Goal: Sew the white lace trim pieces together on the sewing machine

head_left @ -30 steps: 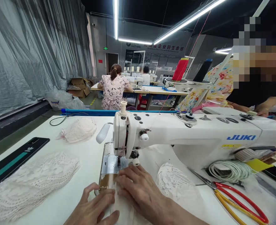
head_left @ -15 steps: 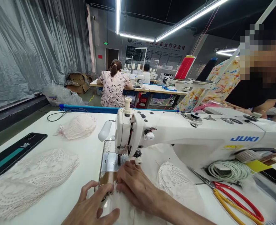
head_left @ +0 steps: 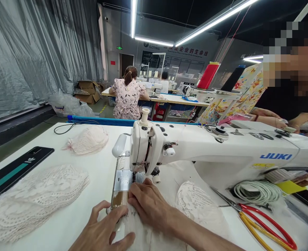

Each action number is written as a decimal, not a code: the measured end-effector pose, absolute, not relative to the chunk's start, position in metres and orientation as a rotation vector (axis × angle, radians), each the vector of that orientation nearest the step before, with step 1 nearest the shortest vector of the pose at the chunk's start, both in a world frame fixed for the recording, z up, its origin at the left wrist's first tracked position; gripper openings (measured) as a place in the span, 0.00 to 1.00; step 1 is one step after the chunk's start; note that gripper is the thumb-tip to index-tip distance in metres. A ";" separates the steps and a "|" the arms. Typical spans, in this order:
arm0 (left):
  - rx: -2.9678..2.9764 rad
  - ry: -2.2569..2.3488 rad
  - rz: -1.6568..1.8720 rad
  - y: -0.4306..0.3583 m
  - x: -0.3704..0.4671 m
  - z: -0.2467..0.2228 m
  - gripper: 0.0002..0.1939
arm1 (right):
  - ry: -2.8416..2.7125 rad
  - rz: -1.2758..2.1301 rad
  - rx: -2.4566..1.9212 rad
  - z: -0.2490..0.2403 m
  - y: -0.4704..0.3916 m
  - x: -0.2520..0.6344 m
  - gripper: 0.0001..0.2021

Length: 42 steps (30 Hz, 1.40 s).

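Observation:
My right hand (head_left: 151, 204) is beside the presser foot (head_left: 134, 176) of a white sewing machine (head_left: 216, 141), its fingers curled together on thin white fabric (head_left: 140, 238). The fingertips are partly hidden. To its left, my left hand (head_left: 104, 226) has its thumb and index finger spread apart, the index fingertip touching the edge of the same fabric. Beneath the needle area lies the shiny metal plate (head_left: 122, 181). A white lace part (head_left: 192, 195) of fabric rests right of my right hand.
Stacked lace pieces (head_left: 38, 198), a pale lace bundle (head_left: 87, 139) and a black-and-teal phone-like box (head_left: 20, 170) lie left. Scissors (head_left: 263, 223) with red and yellow handles and a coil of pale cord (head_left: 257, 190) lie right. A co-worker (head_left: 282, 101) stands at the far right.
My right hand has shifted slightly left and toward me against the machine, staying on the fabric. My left hand keeps nearly the same pose. The co-worker's hands at right have risen into fuller view.

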<state>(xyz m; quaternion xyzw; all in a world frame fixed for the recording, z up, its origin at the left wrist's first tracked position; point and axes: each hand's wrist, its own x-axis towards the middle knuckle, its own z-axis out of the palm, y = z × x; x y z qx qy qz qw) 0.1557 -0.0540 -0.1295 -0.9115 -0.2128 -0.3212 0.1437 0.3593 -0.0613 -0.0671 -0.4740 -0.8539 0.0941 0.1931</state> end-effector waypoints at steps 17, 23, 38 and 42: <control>-2.674 -0.377 -1.154 -0.045 0.165 -0.109 0.10 | -2.338 -0.388 -1.286 -0.073 -0.086 0.368 0.11; -2.675 -0.377 -1.156 -0.036 0.177 -0.099 0.04 | -2.376 -0.325 -1.250 -0.088 -0.095 0.381 0.15; -2.680 -0.432 -0.927 0.024 0.183 -0.109 0.19 | -2.227 -0.485 -1.372 -0.088 -0.040 0.399 0.06; -2.572 -0.418 -0.953 0.031 0.187 -0.116 0.19 | -2.227 -0.498 -1.314 -0.090 -0.036 0.402 0.03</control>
